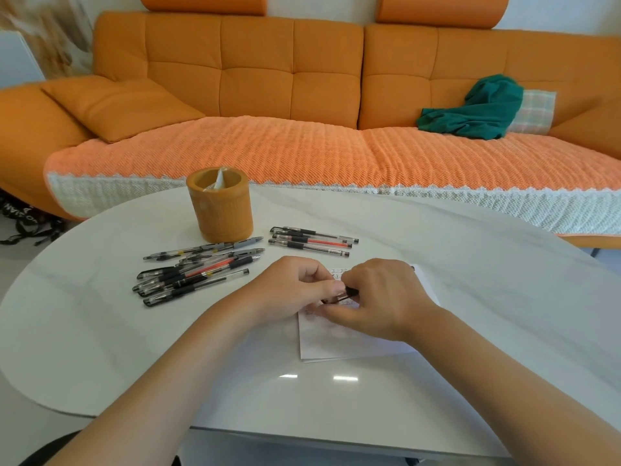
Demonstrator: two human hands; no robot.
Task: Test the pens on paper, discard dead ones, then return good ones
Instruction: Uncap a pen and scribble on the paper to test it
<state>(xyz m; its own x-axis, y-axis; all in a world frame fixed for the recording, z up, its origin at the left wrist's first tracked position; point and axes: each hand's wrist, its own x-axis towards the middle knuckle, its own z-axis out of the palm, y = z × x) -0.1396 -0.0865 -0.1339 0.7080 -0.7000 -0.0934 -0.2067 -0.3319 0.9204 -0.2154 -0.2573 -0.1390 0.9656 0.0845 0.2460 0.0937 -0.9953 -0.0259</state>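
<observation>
Left hand (295,284), right hand (378,297) on dark-tipped pen (348,292) over scribbled paper (336,344)

A single head-worn wide-angle camera looks forward and down, close above the fingers (327,287) meeting mid-frame; the table (100,331) spreads around them, the sofa (255,79) lies beyond.

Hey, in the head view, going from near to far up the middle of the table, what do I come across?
Paper → pen row → sofa.
</observation>
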